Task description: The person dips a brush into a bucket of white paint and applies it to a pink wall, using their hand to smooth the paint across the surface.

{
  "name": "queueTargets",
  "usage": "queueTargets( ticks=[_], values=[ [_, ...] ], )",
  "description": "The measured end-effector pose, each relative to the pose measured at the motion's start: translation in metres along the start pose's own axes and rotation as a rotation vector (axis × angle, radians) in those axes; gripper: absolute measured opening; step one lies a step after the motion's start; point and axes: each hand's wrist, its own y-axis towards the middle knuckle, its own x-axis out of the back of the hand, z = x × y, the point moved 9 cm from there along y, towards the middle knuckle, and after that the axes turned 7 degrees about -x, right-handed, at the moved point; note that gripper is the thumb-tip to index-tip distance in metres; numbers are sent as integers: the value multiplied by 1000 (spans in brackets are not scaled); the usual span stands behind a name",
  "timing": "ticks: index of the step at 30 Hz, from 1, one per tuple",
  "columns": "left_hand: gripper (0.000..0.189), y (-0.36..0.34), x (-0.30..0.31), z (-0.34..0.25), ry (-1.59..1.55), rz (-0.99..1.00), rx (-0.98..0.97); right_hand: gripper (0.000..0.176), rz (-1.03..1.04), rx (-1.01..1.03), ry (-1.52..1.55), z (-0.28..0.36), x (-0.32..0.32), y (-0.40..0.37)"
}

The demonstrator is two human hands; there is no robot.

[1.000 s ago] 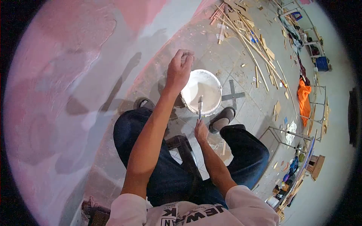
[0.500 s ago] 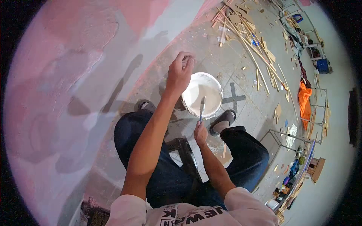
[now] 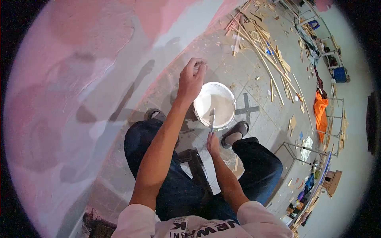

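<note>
While the left hand (image 3: 191, 81) pinches fingertips together, the right hand (image 3: 213, 141) clasps a scraper (image 3: 212, 118).

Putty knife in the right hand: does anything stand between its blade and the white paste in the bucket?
Nothing visible does. The right hand holds the putty knife by its handle, its blade past the bucket rim, over the white paste. The left hand, pinched shut, is off to one side.
</note>
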Motion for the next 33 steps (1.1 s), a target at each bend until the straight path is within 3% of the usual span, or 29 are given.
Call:
queueTargets(
  ticks=[3,6,7,11,12,17,20,24,29,33],
  values=[
    [20,5,11,-4,-6,-24,-8,33,-30,113,180,2,9,-1],
    [20,10,22,-8,-70,-61,-1,30,46,-197,736,10,24,-14],
    [20,10,25,-10,-101,-72,8,37,-81,-73,665,25,43,-16],
    [22,10,33,-7,-205,-107,57,51,-249,156,681,72,86,-7],
    [22,10,35,-6,-205,-117,52,49,-176,143,749,94,104,-7],
    [21,12,60,-30,-160,-203,-40,48,-198,408,958,199,198,-16],
    [20,12,96,-55,-65,-326,-178,50,-266,522,864,251,246,-33],
    [22,1,147,-77,-57,-507,-217,42,-227,578,990,300,253,-23],
    [22,-7,176,-84,-8,-559,-191,43,86,635,1068,378,235,-33],
    [20,1,180,-93,33,-572,-242,51,50,727,869,410,229,-34]
  ],
)
